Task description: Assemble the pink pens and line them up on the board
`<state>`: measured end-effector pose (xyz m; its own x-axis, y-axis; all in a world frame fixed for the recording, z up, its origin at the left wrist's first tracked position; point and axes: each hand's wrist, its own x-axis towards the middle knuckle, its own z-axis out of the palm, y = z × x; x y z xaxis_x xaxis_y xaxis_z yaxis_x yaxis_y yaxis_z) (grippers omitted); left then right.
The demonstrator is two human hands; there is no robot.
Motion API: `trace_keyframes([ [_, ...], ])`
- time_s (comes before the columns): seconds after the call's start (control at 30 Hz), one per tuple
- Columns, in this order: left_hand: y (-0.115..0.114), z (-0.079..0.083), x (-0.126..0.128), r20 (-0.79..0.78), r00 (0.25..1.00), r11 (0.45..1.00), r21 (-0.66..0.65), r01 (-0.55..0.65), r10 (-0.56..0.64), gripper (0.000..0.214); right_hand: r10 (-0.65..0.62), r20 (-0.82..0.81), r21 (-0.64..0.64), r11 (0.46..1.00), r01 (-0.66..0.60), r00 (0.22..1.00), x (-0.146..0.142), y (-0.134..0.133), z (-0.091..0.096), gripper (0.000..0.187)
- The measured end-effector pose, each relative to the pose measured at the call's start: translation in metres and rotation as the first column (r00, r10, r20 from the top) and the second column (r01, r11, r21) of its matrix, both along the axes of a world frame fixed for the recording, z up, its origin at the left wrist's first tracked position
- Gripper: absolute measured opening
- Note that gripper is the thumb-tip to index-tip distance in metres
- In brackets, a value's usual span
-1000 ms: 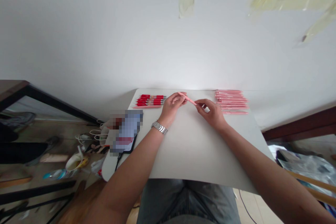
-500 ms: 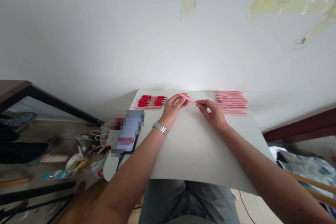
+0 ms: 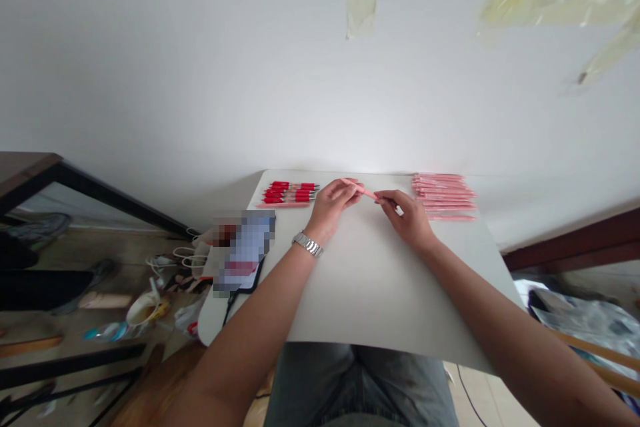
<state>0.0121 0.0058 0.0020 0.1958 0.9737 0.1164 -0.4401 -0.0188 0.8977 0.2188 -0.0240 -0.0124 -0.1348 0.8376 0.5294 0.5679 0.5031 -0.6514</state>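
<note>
A pink pen [image 3: 369,193] is held slantwise between my two hands, above the back of the white table [image 3: 370,293]. My left hand [image 3: 333,203] is closed around its upper left part. At its lower right end, my right hand [image 3: 404,213] pinches the tip; the fingers partly hide that end. Left of my left hand lie several red pens [image 3: 290,192] in a stack, with one pink pen [image 3: 285,205] in front of them. Beyond my right hand is a pile of several pink pens [image 3: 444,195], lying side by side.
A phone [image 3: 245,253] with a blurred screen and a cable lies on the table's left side. The wall [image 3: 300,80] rises directly behind the table. A bucket [image 3: 143,309], bottle and cables are on the floor at left; plastic-wrapped things [image 3: 590,327] are at right.
Both hands keep their grip on the pink pen and have hardly moved. The whole view has shifted very slightly.
</note>
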Motion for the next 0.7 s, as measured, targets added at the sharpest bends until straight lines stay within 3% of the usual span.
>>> trace_keyframes([
  [0.37,-0.0001,-0.0012,0.0003,-0.012,1.000,1.000,-0.022,0.009,-0.009,0.030,0.006,0.017,0.003,1.000,-0.006,1.000,-0.0006,-0.0011,0.0012,0.027],
  [0.7,0.0043,-0.0013,-0.0009,0.031,0.996,0.994,-0.071,-0.084,0.086,0.041,-0.039,-0.011,0.053,0.998,0.040,0.999,0.0002,-0.0005,-0.0001,0.035],
])
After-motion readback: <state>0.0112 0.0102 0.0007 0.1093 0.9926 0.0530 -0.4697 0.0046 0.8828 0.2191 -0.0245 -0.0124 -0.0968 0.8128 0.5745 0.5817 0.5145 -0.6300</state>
